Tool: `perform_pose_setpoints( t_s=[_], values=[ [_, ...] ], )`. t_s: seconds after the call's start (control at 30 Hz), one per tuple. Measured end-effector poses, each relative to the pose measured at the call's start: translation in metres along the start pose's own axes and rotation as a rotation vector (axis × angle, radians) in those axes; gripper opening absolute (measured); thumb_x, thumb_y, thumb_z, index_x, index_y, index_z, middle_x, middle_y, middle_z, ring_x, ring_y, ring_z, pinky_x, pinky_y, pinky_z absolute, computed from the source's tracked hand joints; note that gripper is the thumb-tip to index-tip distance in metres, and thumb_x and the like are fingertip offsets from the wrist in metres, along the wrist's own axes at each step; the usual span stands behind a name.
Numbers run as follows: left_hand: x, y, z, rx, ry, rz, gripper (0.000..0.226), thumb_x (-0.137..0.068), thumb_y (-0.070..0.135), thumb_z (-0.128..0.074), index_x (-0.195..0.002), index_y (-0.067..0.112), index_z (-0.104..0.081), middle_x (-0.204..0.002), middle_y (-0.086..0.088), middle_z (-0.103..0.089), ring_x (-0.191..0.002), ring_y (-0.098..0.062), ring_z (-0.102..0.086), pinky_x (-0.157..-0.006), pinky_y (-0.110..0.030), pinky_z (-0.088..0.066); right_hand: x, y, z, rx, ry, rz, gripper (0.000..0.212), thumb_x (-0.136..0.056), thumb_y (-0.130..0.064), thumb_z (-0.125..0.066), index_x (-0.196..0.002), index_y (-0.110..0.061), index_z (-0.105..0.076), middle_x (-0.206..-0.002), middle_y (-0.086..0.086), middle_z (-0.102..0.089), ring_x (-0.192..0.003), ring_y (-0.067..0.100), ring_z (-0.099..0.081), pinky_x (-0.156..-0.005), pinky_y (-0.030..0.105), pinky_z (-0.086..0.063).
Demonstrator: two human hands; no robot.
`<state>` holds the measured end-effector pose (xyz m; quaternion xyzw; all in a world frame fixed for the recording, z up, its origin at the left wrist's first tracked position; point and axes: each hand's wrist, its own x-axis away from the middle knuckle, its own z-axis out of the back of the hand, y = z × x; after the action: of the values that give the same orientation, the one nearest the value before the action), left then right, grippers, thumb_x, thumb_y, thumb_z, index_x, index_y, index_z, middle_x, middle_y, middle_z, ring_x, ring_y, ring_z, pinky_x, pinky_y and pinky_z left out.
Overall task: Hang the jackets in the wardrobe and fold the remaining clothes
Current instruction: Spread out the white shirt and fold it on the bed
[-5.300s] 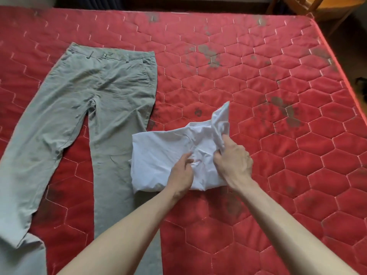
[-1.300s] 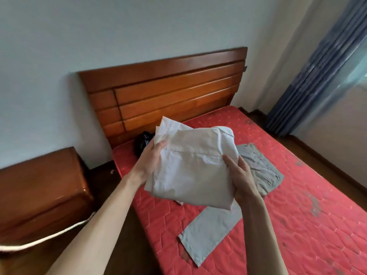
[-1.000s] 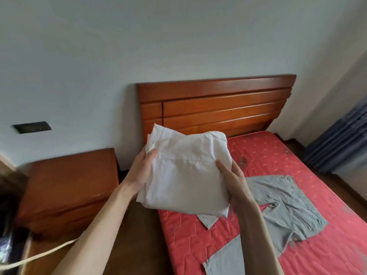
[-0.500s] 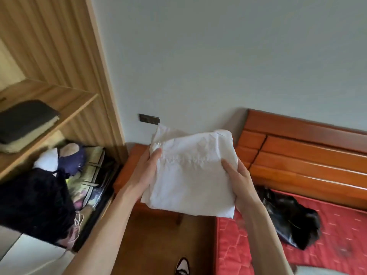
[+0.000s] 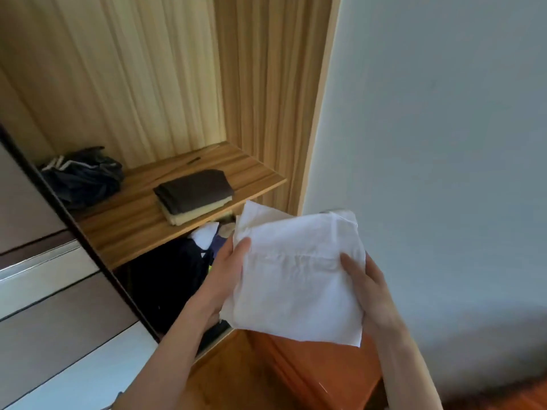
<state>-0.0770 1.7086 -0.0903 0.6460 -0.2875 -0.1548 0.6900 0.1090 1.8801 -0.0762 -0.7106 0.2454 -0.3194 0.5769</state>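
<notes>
Hands are raised in front of an open wardrobe (image 5: 266, 84), and a folded white shirt (image 5: 299, 276) is held between them in the air, above a brown cabinet (image 5: 319, 368). The shirt's left edge is gripped by the left hand (image 5: 225, 279), thumb on top and fingers hidden beneath; its right edge is gripped by the right hand (image 5: 370, 294) the same way. On the wardrobe's shelf (image 5: 130, 229) a folded dark garment (image 5: 194, 189) is stacked on a folded cream one (image 5: 195, 213), and a crumpled dark garment (image 5: 84, 176) lies well to their left. Below the shelf, dark and white clothes (image 5: 177, 261) are piled.
</notes>
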Motion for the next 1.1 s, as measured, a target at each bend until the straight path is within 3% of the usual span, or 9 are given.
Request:
perform_pose_setpoints(
  t_s=[0.2,0.37,0.5,0.73,0.9,1.03,1.1],
  values=[
    [-0.025,0.01,0.039,-0.013,0.182,-0.061,0.025,-0.108,0.04,-0.045,-0.129,0.042,-0.057,-0.102,0.01,-0.074,-0.096,-0.016,-0.073,-0.084,-0.04,-0.058,-0.07,-0.012,-0.051,0.051,-0.146,-0.022,0.016,-0.1,-0.029,-0.065,-0.113,-0.027,-0.073,-0.101,-0.003,-0.08,-0.092,0.018,-0.077,-0.072,0.032,-0.059],
    [-0.048,0.011,0.076,0.043,0.302,-0.059,0.023,-0.109,0.035,-0.045,-0.125,0.043,-0.059,-0.109,0.009,-0.075,-0.1,-0.017,-0.073,-0.092,-0.045,-0.058,-0.118,-0.012,-0.095,0.088,-0.312,-0.056,0.024,-0.096,-0.038,-0.069,-0.119,-0.043,-0.068,-0.107,-0.004,-0.078,-0.098,0.022,-0.076,-0.085,0.049,-0.062],
    [-0.073,0.008,0.109,0.064,0.347,-0.054,0.025,-0.109,0.036,-0.046,-0.127,0.044,-0.061,-0.115,0.01,-0.074,-0.107,-0.018,-0.072,-0.097,-0.048,-0.056,-0.151,-0.01,-0.135,0.1,-0.388,-0.086,0.034,-0.092,-0.039,-0.072,-0.124,-0.047,-0.061,-0.099,-0.01,-0.078,-0.086,0.014,-0.077,-0.066,0.036,-0.062],
    [-0.126,0.012,0.164,0.084,0.426,-0.078,0.023,-0.109,0.033,-0.048,-0.123,0.043,-0.062,-0.106,0.012,-0.076,-0.096,-0.011,-0.073,-0.079,-0.031,-0.056,-0.204,-0.009,-0.204,0.105,-0.407,-0.085,0.033,-0.09,-0.032,-0.076,-0.121,-0.038,-0.066,-0.101,-0.008,-0.078,-0.086,0.016,-0.077,-0.076,0.04,-0.061],
    [-0.167,0.016,0.189,0.14,0.484,-0.079,0.022,-0.109,0.027,-0.05,-0.121,0.039,-0.064,-0.105,0.01,-0.078,-0.088,-0.005,-0.074,-0.067,-0.022,-0.055,-0.244,-0.019,-0.243,0.105,-0.431,-0.043,0.032,-0.093,-0.019,-0.073,-0.121,-0.034,-0.068,-0.1,-0.009,-0.079,-0.084,0.011,-0.076,-0.061,0.025,-0.059],
    [-0.196,0.019,0.201,0.153,0.536,-0.086,0.026,-0.108,0.028,-0.05,-0.132,0.032,-0.062,-0.114,0.007,-0.074,-0.094,-0.007,-0.072,-0.073,-0.026,-0.054,-0.28,-0.026,-0.269,0.135,-0.46,-0.021,0.032,-0.093,-0.017,-0.074,-0.123,-0.029,-0.068,-0.103,-0.006,-0.079,-0.086,0.013,-0.077,-0.062,0.026,-0.06],
    [-0.211,0.022,0.205,0.146,0.558,-0.098,0.025,-0.108,0.027,-0.05,-0.13,0.031,-0.062,-0.112,0.008,-0.073,-0.09,-0.003,-0.072,-0.069,-0.022,-0.055,-0.298,-0.026,-0.28,0.15,-0.452,-0.001,0.028,-0.093,-0.016,-0.074,-0.118,-0.027,-0.069,-0.101,-0.005,-0.079,-0.082,0.013,-0.077,-0.06,0.026,-0.059]
  ],
)
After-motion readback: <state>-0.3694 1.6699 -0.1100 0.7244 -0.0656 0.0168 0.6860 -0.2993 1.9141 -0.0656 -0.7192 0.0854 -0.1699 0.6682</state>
